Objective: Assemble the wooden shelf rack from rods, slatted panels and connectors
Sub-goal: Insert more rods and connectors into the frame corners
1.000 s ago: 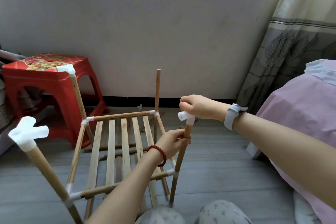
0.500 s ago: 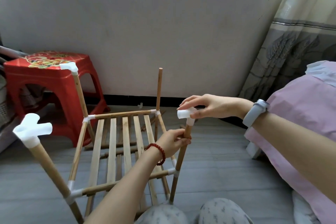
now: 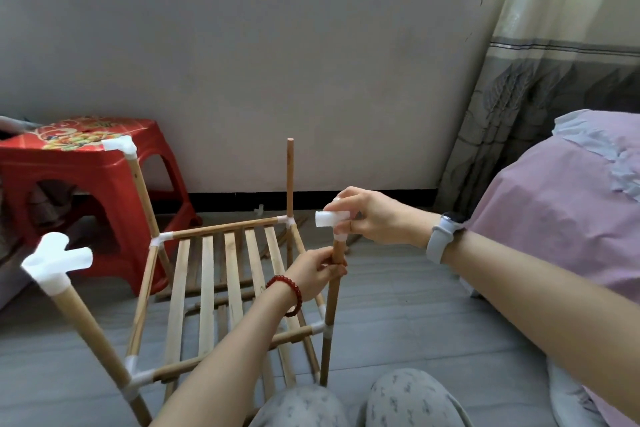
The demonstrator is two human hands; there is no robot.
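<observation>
A partly built wooden rack stands on the floor, its slatted panel (image 3: 221, 288) framed by rods and white corner joints. My left hand (image 3: 317, 272) grips the near right upright rod (image 3: 330, 319) just below its top. My right hand (image 3: 372, 217) pinches the white connector (image 3: 329, 219) that sits on that rod's top end. The near left rod carries a white connector (image 3: 57, 258), and so does the far left rod (image 3: 121, 144). The far right rod (image 3: 290, 177) has a bare top.
A red plastic stool (image 3: 79, 191) stands at the left by the wall. A bed with a pink sheet (image 3: 561, 204) fills the right side, a curtain (image 3: 540, 87) behind it. Loose rods lie on the grey floor under the rack. My knees (image 3: 360, 402) are at the bottom edge.
My right hand went from a closed fist over the connector to a fingertip pinch on its side and turned it on the rod. The left hand kept its hold.
</observation>
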